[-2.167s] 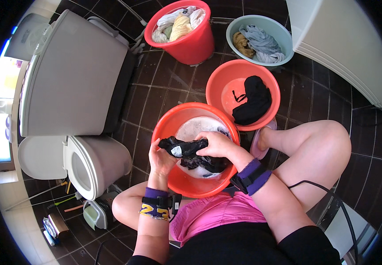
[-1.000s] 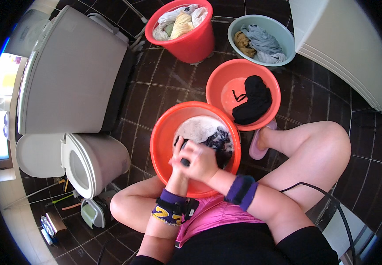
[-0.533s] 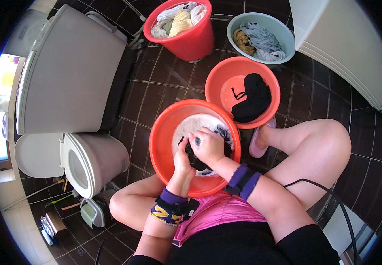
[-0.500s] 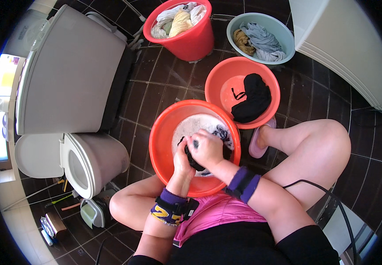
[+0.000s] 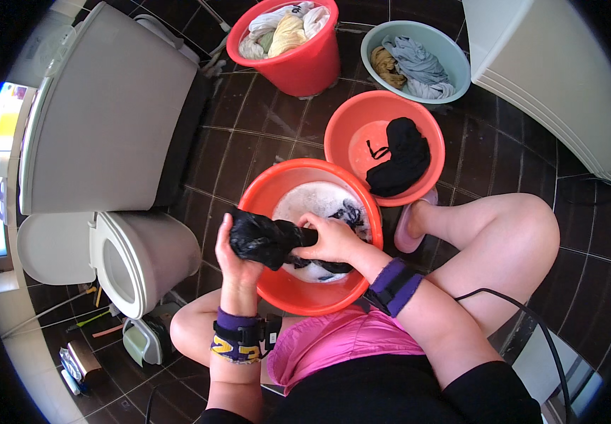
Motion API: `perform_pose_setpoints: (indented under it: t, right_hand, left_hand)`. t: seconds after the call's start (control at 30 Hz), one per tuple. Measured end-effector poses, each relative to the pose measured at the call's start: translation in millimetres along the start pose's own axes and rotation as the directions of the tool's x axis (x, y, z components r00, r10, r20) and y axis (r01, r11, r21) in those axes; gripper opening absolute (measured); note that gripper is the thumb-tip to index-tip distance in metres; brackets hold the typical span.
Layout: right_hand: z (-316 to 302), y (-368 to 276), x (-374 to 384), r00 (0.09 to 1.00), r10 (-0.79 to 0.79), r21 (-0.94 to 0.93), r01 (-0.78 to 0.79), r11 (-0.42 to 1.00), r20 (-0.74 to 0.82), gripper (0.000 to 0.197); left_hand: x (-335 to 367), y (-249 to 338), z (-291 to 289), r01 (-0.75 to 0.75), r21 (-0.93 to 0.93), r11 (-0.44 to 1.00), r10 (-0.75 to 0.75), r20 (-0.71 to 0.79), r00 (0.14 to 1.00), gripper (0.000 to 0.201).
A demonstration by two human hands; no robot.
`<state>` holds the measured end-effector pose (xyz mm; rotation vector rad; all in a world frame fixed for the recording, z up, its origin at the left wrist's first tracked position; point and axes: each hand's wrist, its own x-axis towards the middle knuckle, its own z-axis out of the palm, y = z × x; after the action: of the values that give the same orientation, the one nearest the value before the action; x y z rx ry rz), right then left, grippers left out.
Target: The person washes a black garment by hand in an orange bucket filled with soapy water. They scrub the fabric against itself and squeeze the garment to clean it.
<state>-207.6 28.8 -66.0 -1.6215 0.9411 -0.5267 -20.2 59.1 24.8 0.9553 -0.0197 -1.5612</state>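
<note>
A wet black piece of clothing (image 5: 263,239) stretches between my hands above an orange basin (image 5: 249,205) of sudsy water. My left hand (image 5: 233,253) cups its bunched end at the basin's left rim, thumb up along its side. My right hand (image 5: 328,239) grips the narrower part over the basin's middle. Below it, more dark cloth hangs into the suds. Another dark, patterned cloth (image 5: 351,214) floats in the foam at the right. What kind of garment I hold does not show.
Behind stands a second orange basin (image 5: 348,134) with a folded black garment (image 5: 403,159) in it. Farther back are a red bucket (image 5: 305,71) of light clothes and a pale green basin (image 5: 461,71) with blue and tan clothes. A toilet (image 5: 153,247) stands left; a black cable (image 5: 542,321) crosses my right leg.
My hands were pressed together around the black cloth over the basin. Now they are apart; the left has moved left and up with one end, drawing the cloth out between them.
</note>
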Motion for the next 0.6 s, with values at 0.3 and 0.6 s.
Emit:
perform_pose_setpoints:
  t: [0.3,0.6]
  right_hand:
    - [-0.5,37.8,8.4,0.996,0.087,0.197,-0.081,0.977,-0.022,0.038]
    - [-26.7,13.3,54.6,0.959,0.252,0.154,-0.232,0.96,-0.131,0.055]
  left_hand:
    - [-4.3,51.9,-7.1,-0.217,-0.011,0.976,0.218,0.058,0.974,0.046]
    - [52.8,-17.7,-70.4,-0.239,0.62,0.747,0.535,-0.347,0.77,0.034]
